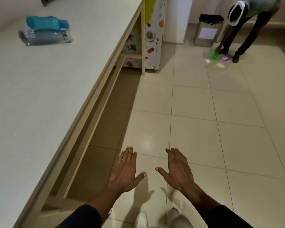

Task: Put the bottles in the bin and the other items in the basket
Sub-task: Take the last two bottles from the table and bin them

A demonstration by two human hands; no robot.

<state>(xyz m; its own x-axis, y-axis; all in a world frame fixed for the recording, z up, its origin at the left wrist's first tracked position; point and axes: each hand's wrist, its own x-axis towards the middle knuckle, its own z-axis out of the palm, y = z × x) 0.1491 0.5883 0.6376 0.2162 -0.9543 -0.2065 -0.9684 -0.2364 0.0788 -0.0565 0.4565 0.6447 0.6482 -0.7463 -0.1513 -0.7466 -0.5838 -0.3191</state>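
Here, two glossy cylindrical bottles [46,30] on a smooth matte table [39,88].

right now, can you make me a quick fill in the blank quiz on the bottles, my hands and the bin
1. The blue bottle and the grey bottle lie touching, both on their ____, on the white table.
2. The left hand and the right hand are open over the tiled floor and hold ____.
3. The bin stands on the floor, lined with a ____ bag.

Missing words: sides; nothing; black
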